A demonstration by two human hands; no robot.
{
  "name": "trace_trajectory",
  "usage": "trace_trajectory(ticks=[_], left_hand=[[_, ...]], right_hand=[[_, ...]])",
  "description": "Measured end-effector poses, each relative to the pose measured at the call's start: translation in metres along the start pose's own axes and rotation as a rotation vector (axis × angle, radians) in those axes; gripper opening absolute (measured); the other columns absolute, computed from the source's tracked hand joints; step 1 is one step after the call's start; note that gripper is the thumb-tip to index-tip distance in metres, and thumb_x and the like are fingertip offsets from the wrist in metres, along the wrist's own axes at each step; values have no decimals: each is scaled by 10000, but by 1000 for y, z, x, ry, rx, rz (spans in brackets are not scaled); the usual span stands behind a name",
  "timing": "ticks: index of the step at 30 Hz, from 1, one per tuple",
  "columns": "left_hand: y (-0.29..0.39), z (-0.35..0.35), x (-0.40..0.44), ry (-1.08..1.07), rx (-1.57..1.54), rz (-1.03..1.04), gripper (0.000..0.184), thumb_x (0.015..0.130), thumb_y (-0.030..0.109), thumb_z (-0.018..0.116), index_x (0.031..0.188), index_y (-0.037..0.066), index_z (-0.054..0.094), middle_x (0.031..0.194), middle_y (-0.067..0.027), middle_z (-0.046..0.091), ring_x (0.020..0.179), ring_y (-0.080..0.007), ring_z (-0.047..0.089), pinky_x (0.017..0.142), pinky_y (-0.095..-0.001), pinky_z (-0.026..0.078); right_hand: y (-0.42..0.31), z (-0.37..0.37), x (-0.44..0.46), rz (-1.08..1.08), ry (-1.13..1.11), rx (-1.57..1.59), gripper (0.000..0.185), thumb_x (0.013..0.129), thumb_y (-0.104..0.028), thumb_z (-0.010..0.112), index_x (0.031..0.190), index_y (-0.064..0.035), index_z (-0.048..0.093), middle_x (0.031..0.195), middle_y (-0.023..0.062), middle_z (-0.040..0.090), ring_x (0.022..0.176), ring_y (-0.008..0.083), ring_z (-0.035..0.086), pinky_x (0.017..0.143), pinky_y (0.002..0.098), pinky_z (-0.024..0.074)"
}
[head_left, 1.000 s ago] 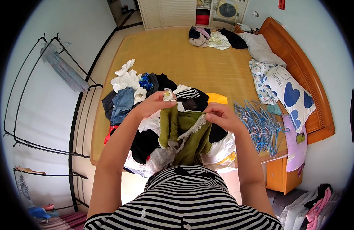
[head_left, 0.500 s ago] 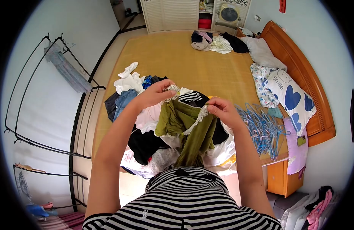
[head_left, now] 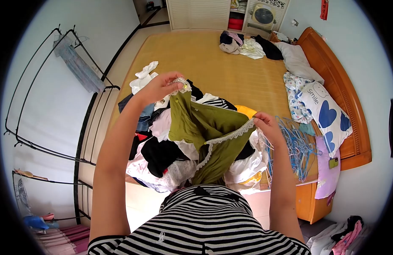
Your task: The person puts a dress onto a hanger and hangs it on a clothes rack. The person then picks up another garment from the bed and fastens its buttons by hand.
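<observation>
the thumb and forefinger of the left hand [head_left: 162, 87] are closed together in a pinch on a lace-edged corner of the green garment [head_left: 185, 123]. the thumb and fingers of the right hand [head_left: 268, 127] are likewise drawn tight on another stretch of its edge, where the white lace trim [head_left: 230, 137] begins its run back toward the middle. neither pinch shows a gap, and nothing else seems to be in either grip.

between the two hands the cloth hangs in a loose, folded sag, its lower part falling toward the striped shirt [head_left: 196, 225]; whether that end rests on anything, i cannot tell.

the step in hand looks like spreading the garment out by its edges. the next move, as i judge it, calls for keeping both corners firmly pinched and easing the slack out of the middle, so that the thin lace is not strained.

both arms reach forward, elbows bent and set wide on either side of the torso. the left hand is farther out from the body, its wrist turned inward; the right sits nearer, knuckles facing up.

below the cloth lies a heap with a black garment [head_left: 158, 155] and white clothing [head_left: 247, 170]. beyond the right hand are blue hangers [head_left: 296, 146], on the matted bed [head_left: 183, 55].
</observation>
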State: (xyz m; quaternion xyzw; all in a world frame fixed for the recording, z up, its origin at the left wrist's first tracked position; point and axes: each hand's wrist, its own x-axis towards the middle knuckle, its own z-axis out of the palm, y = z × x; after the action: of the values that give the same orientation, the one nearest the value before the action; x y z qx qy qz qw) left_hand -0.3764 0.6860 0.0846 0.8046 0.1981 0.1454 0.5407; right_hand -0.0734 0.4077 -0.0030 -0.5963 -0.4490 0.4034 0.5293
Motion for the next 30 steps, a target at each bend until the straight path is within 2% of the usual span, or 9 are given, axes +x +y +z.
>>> trace_trajectory(ticks=[1, 5, 7, 20, 23, 30], left_hand=[[0, -1, -1, -3, 14, 46, 229, 927, 170, 590, 1119, 52, 547, 958, 39, 555, 899, -50, 502, 786, -228, 417], [5, -1, -4, -11, -30, 16, 220, 929, 169, 586, 1108, 46, 555, 941, 43, 552, 880, -47, 499, 772, -225, 413], [3, 1, -3, 23, 20, 77, 252, 932, 207, 586, 1123, 48, 547, 914, 31, 588, 838, -53, 513, 747, -236, 434], [-1, 6, -5, 5, 53, 10, 206, 925, 197, 591, 1063, 44, 588, 904, 18, 593, 839, -67, 519, 764, -249, 439], [2, 8, -7, 11, 81, -2, 213, 926, 177, 588, 1086, 36, 584, 880, 52, 554, 829, -36, 486, 737, -223, 409], [5, 14, -9, -21, 47, -24, 216, 923, 199, 592, 1051, 25, 593, 888, 26, 591, 828, -53, 510, 751, -240, 427]], right_hand=[[4, -3, 2, 9, 17, 2, 132, 878, -135, 598, 929, -14, 602, 829, -31, 588, 765, 53, 525, 701, 218, 434], [6, -6, 11, -20, 10, 35, 135, 884, -134, 595, 936, -9, 603, 843, -24, 598, 777, 58, 531, 716, 219, 436], [2, -5, 14, -32, 15, 5, 139, 890, -135, 593, 943, -6, 603, 843, -23, 596, 784, 59, 531, 728, 216, 435], [4, 3, 35, -64, -52, -21, 132, 874, -132, 615, 904, -4, 614, 810, -28, 590, 777, 57, 519, 717, 219, 434], [2, 4, 35, -66, -54, -41, 141, 875, -138, 613, 912, -2, 613, 813, -25, 593, 778, 59, 520, 718, 223, 435], [4, 6, 39, -78, -81, -51, 171, 864, -162, 625, 920, -1, 623, 833, -13, 610, 794, 68, 538, 741, 232, 446]])
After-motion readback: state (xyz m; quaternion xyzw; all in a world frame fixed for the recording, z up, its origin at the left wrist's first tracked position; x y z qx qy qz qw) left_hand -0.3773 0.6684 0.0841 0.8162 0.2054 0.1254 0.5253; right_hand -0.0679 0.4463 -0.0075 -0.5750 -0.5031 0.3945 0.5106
